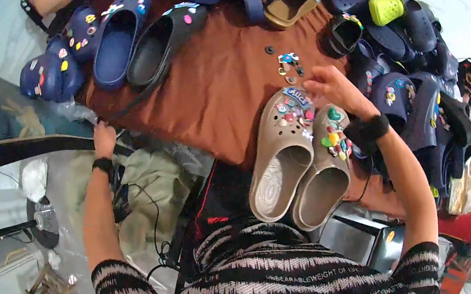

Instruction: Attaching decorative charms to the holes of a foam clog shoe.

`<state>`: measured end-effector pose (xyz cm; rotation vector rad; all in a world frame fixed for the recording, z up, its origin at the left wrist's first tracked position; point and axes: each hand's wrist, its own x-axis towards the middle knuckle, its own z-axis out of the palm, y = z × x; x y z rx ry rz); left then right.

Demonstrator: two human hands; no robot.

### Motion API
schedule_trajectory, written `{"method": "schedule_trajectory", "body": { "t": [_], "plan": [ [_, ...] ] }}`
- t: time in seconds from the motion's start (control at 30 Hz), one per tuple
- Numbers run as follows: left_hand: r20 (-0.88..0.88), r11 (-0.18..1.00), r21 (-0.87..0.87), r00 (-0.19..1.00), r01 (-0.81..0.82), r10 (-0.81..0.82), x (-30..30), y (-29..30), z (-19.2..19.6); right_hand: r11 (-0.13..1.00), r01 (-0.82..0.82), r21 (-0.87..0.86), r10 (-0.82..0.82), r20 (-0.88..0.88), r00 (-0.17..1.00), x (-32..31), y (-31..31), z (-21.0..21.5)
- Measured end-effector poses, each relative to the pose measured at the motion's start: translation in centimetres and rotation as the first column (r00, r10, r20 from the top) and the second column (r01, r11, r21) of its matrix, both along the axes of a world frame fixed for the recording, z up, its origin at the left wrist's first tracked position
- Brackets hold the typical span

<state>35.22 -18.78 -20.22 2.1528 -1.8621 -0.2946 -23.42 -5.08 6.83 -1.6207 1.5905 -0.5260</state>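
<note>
Two beige clogs lie side by side near me on the brown cloth (218, 87), the left clog (283, 151) and the right clog (327, 165), both studded with colourful charms. My right hand (335, 88) hovers over their toes, fingers touching the charms near a blue charm (297, 97). Loose charms (289, 67) lie on the cloth just beyond. My left hand (103, 139) rests on the table's left edge, gripping the cloth edge beside a clear plastic bag (72, 111). Both wrists wear black bands.
Navy clogs (119, 38) and a black clog (160, 43) line the far left; a tan clog (292, 6), a lime clog (386, 9) and a pile of dark clogs (414, 90) fill the right. Other people's hands show at the top and right edges.
</note>
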Motion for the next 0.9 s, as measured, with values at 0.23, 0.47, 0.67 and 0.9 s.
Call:
{"method": "schedule_trajectory", "body": {
  "t": [0.23, 0.47, 0.67, 0.9],
  "plan": [
    [-0.37, 0.967, -0.166, 0.896, 0.195, -0.245, -8.5, 9.1, 10.1, 0.983, -0.158, -0.091, 0.14, -0.177, 0.974, -3.3, -6.5, -5.0],
    [-0.468, 0.872, -0.326, 0.739, 0.364, -0.484, -22.0, 14.4, 19.4, 0.934, -0.313, -0.172, 0.232, -0.373, 0.898, -3.0, -8.1, -6.3],
    [-0.504, 0.666, -0.489, 0.441, 0.563, -0.743, -31.6, 15.6, 22.3, 0.961, -0.208, -0.184, 0.128, -0.37, 0.92, -4.1, -8.2, -6.4],
    [-0.593, 0.672, -0.456, 0.363, 0.583, -0.718, -36.8, 18.1, 20.5, 0.997, -0.022, 0.08, -0.02, 0.488, 0.872, -6.1, -6.0, -7.0]
  ]
}}
